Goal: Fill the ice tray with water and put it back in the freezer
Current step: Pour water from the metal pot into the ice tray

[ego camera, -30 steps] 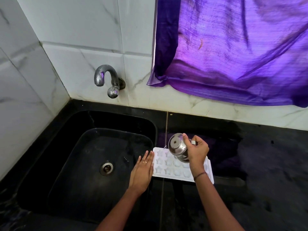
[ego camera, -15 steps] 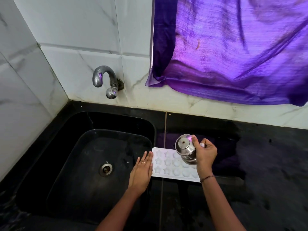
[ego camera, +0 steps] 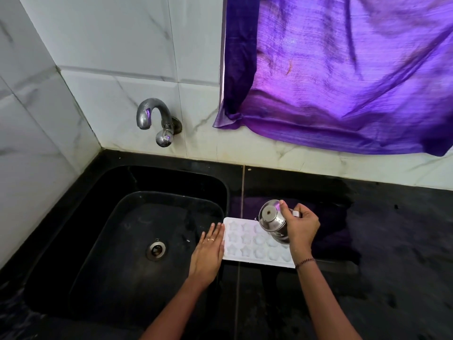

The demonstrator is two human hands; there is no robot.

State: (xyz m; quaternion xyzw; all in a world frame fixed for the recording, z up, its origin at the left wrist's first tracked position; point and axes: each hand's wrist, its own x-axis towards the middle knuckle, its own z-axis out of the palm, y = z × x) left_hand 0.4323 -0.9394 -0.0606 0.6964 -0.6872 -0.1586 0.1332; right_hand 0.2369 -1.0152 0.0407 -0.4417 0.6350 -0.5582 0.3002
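Observation:
A white ice tray (ego camera: 247, 241) with star-shaped cells lies on the black counter just right of the sink. My right hand (ego camera: 301, 229) grips a small steel cup (ego camera: 272, 220), tipped on its side over the tray's right half with its base facing me. My left hand (ego camera: 208, 253) lies flat, fingers together, against the tray's left edge at the sink's rim. The hand and cup hide the tray's right end. No water stream is visible.
A black sink (ego camera: 103, 217) with a round drain (ego camera: 155, 249) fills the left. A steel tap (ego camera: 157, 121) juts from the white tiled wall above it. A purple curtain (ego camera: 343, 69) hangs at the upper right. The black counter (ego camera: 392, 253) stretches right.
My right hand has carried the tipped cup rightward along the tray, from its left-middle cells to its right half. My left hand has stayed at the tray's left edge.

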